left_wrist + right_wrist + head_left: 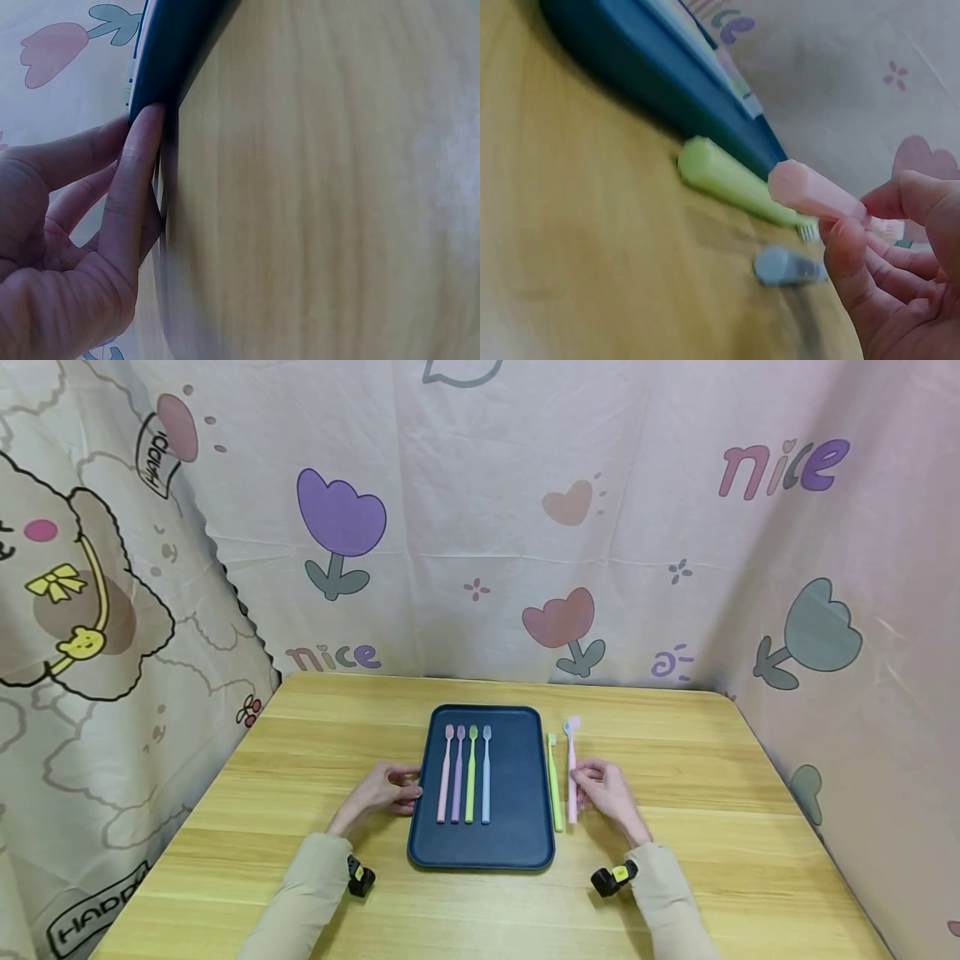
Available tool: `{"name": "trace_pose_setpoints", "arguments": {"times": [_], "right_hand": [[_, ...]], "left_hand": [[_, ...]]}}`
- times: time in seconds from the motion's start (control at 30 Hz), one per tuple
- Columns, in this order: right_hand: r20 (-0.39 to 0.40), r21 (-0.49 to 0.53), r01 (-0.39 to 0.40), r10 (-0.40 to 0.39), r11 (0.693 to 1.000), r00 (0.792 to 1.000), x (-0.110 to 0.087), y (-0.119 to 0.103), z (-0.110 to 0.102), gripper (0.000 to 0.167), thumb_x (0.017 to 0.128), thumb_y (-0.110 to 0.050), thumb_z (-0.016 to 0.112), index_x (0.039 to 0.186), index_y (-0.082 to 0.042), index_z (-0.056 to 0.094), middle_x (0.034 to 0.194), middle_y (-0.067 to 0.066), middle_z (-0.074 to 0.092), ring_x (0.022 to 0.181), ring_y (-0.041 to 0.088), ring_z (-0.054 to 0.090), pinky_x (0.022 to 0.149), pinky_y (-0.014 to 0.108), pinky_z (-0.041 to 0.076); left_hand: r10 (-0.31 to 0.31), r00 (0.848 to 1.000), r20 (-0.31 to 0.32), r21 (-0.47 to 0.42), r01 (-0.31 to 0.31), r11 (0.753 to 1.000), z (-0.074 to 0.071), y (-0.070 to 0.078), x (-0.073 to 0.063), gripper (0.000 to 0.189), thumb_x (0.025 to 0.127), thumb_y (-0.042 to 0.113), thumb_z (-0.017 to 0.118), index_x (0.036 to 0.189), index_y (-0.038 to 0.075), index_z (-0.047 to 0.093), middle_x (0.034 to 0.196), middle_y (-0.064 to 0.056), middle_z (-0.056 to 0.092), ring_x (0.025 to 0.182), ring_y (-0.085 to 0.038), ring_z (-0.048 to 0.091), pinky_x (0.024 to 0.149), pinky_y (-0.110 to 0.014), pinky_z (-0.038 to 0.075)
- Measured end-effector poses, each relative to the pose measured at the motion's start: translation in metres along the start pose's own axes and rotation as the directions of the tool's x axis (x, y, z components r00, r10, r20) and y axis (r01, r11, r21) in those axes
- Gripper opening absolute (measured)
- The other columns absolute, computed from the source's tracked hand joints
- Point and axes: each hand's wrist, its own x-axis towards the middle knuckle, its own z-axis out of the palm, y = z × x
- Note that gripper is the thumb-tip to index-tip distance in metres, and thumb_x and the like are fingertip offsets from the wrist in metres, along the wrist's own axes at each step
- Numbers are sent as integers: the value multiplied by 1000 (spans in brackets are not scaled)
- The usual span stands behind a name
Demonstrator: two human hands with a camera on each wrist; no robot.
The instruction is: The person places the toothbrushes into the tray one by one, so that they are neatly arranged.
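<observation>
A dark blue tray point(517, 852) carries a row of toothbrushes: pink point(443, 785), purple point(457, 785), green point(470, 785) and blue point(486, 785). My left hand point(386, 787) holds the tray's left edge; thumb and fingers meet at the rim in the left wrist view. To the right of the tray, my right hand point(606, 787) pinches another pink toothbrush point(814, 189) by its handle, between thumb and fingers. Beneath it, a second blue toothbrush point(780, 266) lies on the table, mostly covered in the head view. Between this and the tray lies another green toothbrush point(555, 793).
The wooden table point(750, 860) extends to both sides of the tray. A patterned curtain point(465, 527) hangs behind the table and along its left and right sides.
</observation>
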Motion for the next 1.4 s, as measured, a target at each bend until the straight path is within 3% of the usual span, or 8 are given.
{"name": "trace_pose_setpoints", "arguments": {"times": [0.6,1.2,1.4], "right_hand": [[179,44,18,-26,999,983,4,-16,34,32,96,1,58,120,20,52,74,6,66,57,8,61,55,21,58],[183,-11,50,-47,999,982,12,-27,73,27,94,2,62,115,19,54,81,28,69,54,10,64,56,34,64],[162,-79,15,-2,997,987,14,-26,83,26,95,0,63,116,13,57,84,23,72,54,13,65,56,33,63]], "left_hand": [[13,1000,20,-3,-13,1000,-1,1,0,56,91,-2,68,143,-8,49,96,-16,70,68,-14,71,66,-31,66],[15,1000,20,-6,-15,1000,-1,1,0,55,91,-3,67,143,-9,49,94,-14,72,68,-14,71,66,-32,66],[18,1000,24,-2,-18,1000,-2,1,0,55,92,-2,68,143,-9,49,96,-16,72,69,-14,71,66,-32,66]]}}
